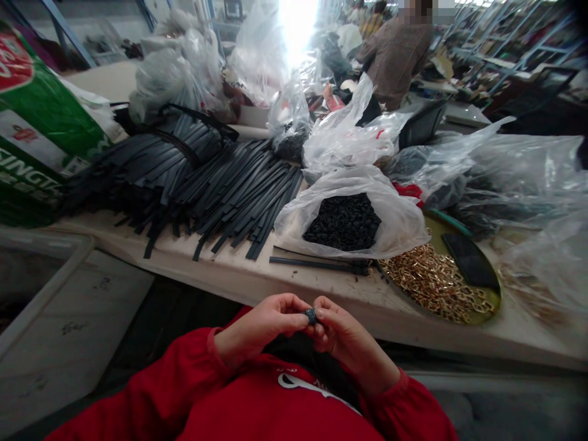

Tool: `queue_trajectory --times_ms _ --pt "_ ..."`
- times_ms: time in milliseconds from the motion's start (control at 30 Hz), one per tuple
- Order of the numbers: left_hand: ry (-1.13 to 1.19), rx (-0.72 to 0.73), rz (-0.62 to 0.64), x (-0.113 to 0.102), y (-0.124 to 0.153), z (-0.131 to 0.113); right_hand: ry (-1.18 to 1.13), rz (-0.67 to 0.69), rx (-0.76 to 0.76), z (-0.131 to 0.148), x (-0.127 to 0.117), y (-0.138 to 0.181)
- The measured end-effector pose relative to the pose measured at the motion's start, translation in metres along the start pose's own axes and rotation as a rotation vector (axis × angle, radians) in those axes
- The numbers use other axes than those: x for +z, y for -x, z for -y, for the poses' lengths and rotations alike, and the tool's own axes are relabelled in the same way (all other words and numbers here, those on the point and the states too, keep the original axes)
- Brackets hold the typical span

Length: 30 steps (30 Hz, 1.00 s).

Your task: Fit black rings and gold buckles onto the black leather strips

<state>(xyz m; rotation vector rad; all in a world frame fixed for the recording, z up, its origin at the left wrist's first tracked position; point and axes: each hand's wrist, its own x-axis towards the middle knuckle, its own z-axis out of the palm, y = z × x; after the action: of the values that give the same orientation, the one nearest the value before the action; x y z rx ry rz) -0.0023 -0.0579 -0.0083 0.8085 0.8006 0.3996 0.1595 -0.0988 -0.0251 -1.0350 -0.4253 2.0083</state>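
Close to my red shirt, at the table's front edge, both hands meet around a small dark ribbed piece [311, 316]. My left hand [282, 315] pinches it between thumb and fingers. From the other side my right hand [339, 327] grips it with closed fingertips, partly hiding it. Its colour resembles the small black loops [342, 222] heaped in an open plastic bag [289, 219] just beyond. A dark strap [307, 263] lies in front of that bag, small pieces around its right end. Gold metal buckles [427, 285] fill much of a round tray [489, 306] to the right.
Many flat dark straps [243, 190] are piled on the left of the table [220, 269], beside a green printed bag [50, 135]. A black phone-like slab [468, 260] rests on the tray. Clear plastic bags [537, 165] crowd the right. Further back is another person [397, 52].
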Motion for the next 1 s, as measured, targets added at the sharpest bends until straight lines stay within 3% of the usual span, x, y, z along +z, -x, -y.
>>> queue_trajectory --times_ms 167,300,467,567,700,867,1000 --pt "-0.085 -0.041 -0.024 0.0 0.001 0.004 0.393 -0.143 -0.199 -0.004 -0.001 0.005" --pt "-0.193 -0.047 -0.051 0.002 0.001 0.005 0.608 -0.131 -0.246 -0.004 -0.002 0.011" --pt "-0.442 0.013 -0.005 0.0 0.0 0.0 0.487 -0.005 -0.103 -0.004 -0.005 0.012" --pt "-0.615 0.051 0.027 -0.004 -0.002 -0.004 0.425 -0.008 -0.102 -0.008 -0.008 0.008" --pt "-0.725 -0.026 0.173 -0.008 -0.001 -0.011 0.506 -0.035 -0.175 -0.008 -0.012 0.006" --pt "-0.697 -0.075 0.266 -0.011 0.004 -0.023 0.562 0.088 -0.094 0.003 -0.014 0.017" --pt "-0.71 -0.052 0.254 -0.012 0.002 -0.017 0.792 -0.016 -0.225 0.0 -0.012 0.021"
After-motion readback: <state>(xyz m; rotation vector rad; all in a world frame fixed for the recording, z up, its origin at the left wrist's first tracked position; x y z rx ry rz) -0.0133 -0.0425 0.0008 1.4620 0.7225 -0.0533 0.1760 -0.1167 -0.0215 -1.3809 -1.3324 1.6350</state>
